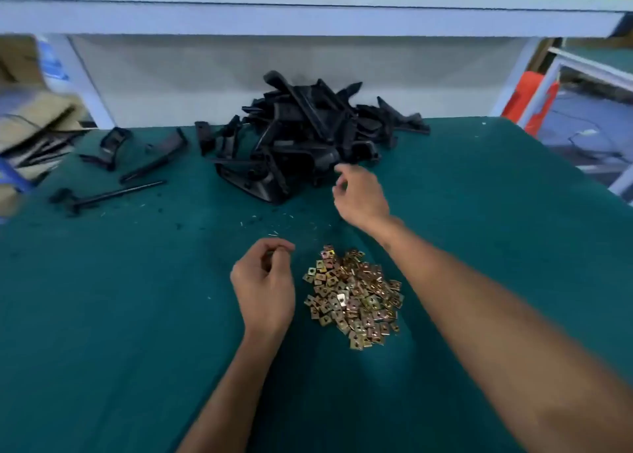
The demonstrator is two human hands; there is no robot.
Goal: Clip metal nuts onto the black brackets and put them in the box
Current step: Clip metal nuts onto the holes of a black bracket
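Hands (263, 281) (359, 195) loosely curled, holding nothing — nuts (352, 295) between, brackets (308, 137) just beyond.

Green-covered workbench (102, 315) beneath a white shelf (308, 17) on white legs. Pale wall panel (171, 82) behind. Cardboard (37, 117) stacked at left, orange object (527, 106) and white frame (561, 72) at right.

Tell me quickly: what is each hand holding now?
Left hand: fingers curled, pinching something too small to identify.
Right hand: fingers loosely curled, holding nothing, near the black brackets.
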